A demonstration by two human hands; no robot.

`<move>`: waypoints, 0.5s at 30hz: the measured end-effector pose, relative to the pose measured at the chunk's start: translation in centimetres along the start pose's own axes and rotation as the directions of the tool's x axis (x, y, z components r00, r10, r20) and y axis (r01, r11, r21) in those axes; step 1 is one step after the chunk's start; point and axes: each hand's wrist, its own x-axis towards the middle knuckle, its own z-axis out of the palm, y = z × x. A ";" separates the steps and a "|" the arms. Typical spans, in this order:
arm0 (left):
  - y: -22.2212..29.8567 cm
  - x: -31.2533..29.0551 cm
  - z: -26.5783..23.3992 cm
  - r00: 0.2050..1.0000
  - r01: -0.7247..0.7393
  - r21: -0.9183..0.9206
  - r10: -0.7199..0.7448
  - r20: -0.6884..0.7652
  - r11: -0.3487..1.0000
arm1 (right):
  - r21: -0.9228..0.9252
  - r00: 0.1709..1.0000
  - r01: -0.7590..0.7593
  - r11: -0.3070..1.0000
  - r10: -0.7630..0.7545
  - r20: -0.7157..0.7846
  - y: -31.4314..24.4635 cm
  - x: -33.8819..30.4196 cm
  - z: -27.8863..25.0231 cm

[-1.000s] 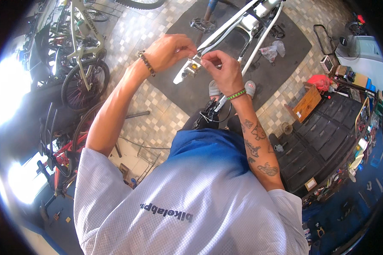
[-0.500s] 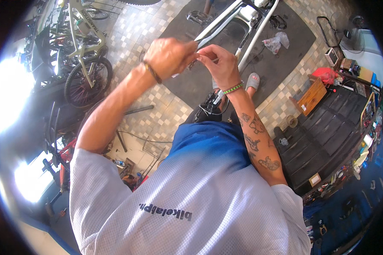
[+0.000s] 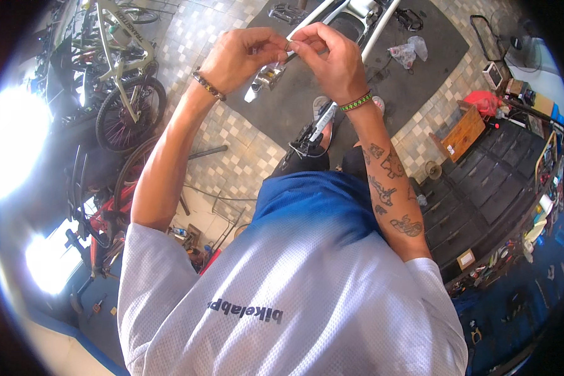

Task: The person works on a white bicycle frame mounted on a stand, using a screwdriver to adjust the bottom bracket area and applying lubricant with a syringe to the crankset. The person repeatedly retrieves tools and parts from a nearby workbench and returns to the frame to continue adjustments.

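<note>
Your left hand (image 3: 235,61) and right hand (image 3: 335,66) meet above the dark mat (image 3: 413,84), thumb and fingers of each drawn together at the tips, pinching a small piece (image 3: 289,46) between them; it is too tiny to make out. Just nearer to you and to the left, below your left fingers, sits a silver metal part (image 3: 269,76), with a white end piece (image 3: 251,94) beside it. The white bike frame (image 3: 375,32) stretches away beyond your hands, and a black pedal (image 3: 287,13) shows to its left. A clear plastic bag (image 3: 409,51) lies on the mat, right of your right hand. Well off to your left stands a pale bike (image 3: 116,70); over on the right are a wooden board (image 3: 465,139) and black drawers (image 3: 479,194).
</note>
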 end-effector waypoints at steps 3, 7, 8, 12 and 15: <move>-1.1 0.2 1.0 0.999 -0.032 -0.098 0.030 -0.018 0.995 | 0.003 1.000 -0.008 1.000 0.008 0.021 -0.2 0.1 -0.1; -2.2 0.2 1.7 0.998 -0.043 -0.131 0.038 -0.044 0.990 | 0.009 0.999 -0.034 0.999 0.034 0.008 0.2 -0.3 0.3; -2.4 0.3 1.7 0.999 -0.034 -0.141 0.029 -0.036 0.989 | 0.008 0.999 -0.045 0.999 0.045 0.003 0.3 -0.5 0.4; -3.1 0.5 1.7 0.999 -0.033 -0.142 0.030 -0.025 0.989 | 0.046 0.998 -0.054 0.997 0.056 -0.036 0.4 -0.9 0.9; -3.1 0.7 1.3 0.999 -0.023 -0.057 0.025 0.020 0.998 | 0.132 0.993 -0.106 0.986 0.111 -0.031 0.9 -1.4 1.3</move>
